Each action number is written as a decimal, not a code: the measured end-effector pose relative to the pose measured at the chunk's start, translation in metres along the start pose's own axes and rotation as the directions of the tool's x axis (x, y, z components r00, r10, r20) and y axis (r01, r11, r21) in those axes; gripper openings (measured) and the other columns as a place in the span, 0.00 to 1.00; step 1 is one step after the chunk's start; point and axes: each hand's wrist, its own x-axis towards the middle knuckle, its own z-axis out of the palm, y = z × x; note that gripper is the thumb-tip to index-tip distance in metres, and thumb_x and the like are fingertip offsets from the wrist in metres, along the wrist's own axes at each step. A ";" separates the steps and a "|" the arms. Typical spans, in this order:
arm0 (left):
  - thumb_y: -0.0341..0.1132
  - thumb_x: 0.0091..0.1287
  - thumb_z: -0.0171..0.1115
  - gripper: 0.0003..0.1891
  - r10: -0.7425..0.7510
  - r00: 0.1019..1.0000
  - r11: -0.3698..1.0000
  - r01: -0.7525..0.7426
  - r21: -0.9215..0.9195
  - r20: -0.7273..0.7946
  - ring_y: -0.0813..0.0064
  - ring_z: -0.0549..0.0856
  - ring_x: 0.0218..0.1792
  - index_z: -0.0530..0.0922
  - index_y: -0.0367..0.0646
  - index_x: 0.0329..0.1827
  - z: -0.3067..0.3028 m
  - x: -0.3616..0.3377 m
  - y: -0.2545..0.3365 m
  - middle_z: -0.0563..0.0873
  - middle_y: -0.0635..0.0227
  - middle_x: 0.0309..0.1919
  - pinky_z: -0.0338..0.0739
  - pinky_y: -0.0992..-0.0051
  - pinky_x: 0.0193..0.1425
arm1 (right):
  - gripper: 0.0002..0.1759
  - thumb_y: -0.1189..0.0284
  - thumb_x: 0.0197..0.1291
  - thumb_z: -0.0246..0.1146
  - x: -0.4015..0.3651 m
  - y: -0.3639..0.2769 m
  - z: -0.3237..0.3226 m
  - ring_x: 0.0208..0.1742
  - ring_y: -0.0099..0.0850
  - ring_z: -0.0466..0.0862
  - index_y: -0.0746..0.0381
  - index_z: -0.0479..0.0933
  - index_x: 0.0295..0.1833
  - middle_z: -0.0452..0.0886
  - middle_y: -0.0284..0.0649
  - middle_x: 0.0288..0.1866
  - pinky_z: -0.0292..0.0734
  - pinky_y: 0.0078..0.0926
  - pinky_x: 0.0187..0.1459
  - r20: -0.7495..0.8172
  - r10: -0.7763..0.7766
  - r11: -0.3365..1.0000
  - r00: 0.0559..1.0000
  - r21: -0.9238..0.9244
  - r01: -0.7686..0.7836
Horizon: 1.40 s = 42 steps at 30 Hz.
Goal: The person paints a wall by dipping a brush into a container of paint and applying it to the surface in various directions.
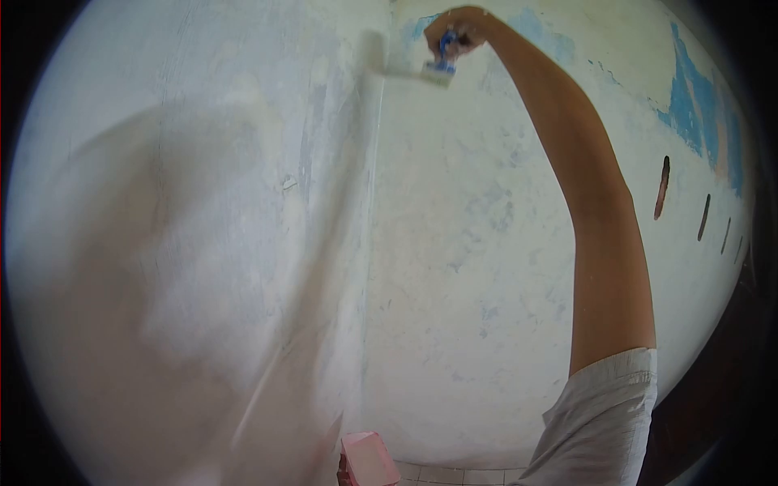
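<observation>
Raised high near the wall corner, my right hand [456,36] is closed around the blue handle of a putty knife [438,74]. Its wide, pale blade points down by the right-hand wall [470,243]; slight blur hides whether the edge touches. At the bottom edge of the view, a pink, box-like container [371,458] is tilted. A small part of my left hand [343,470] shows along the container's left side, gripping it. Most of that hand is out of frame.
The left wall [203,243] meets the right one in a vertical corner and carries broad shadows. Blue paint patches [697,97] show at the upper right. Several dark slots [663,188] cut into the wall below them. Pale tiles [454,475] line the bottom.
</observation>
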 end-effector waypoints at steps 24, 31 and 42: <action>0.63 0.67 0.50 0.36 -0.051 0.998 0.999 0.051 -0.001 -0.025 0.57 0.75 0.64 0.62 0.52 0.73 0.020 -0.016 0.004 0.74 0.62 0.64 0.70 0.47 0.65 | 0.02 0.80 0.40 0.64 -0.040 0.068 0.132 0.17 0.25 0.75 0.65 0.79 0.25 0.79 0.38 0.20 0.71 0.22 0.18 0.241 -0.120 0.989 0.963 -0.055 0.137; 0.63 0.68 0.50 0.36 -0.030 0.999 0.999 0.030 -0.013 -0.033 0.57 0.75 0.64 0.62 0.51 0.73 0.024 -0.012 -0.013 0.74 0.62 0.64 0.70 0.47 0.65 | 0.08 0.72 0.48 0.68 -0.011 0.066 0.028 0.16 0.14 0.70 0.61 0.83 0.35 0.82 0.38 0.29 0.65 0.11 0.14 0.067 -0.255 0.967 0.965 0.038 0.253; 0.63 0.68 0.49 0.36 0.051 0.999 0.999 -0.051 0.001 0.005 0.57 0.75 0.64 0.62 0.51 0.73 0.061 0.046 -0.032 0.74 0.61 0.65 0.70 0.47 0.65 | 0.10 0.69 0.42 0.65 0.011 -0.015 -0.084 0.14 0.27 0.74 0.58 0.78 0.13 0.77 0.38 0.14 0.66 0.28 0.17 -0.564 -0.422 0.873 0.709 -0.463 0.151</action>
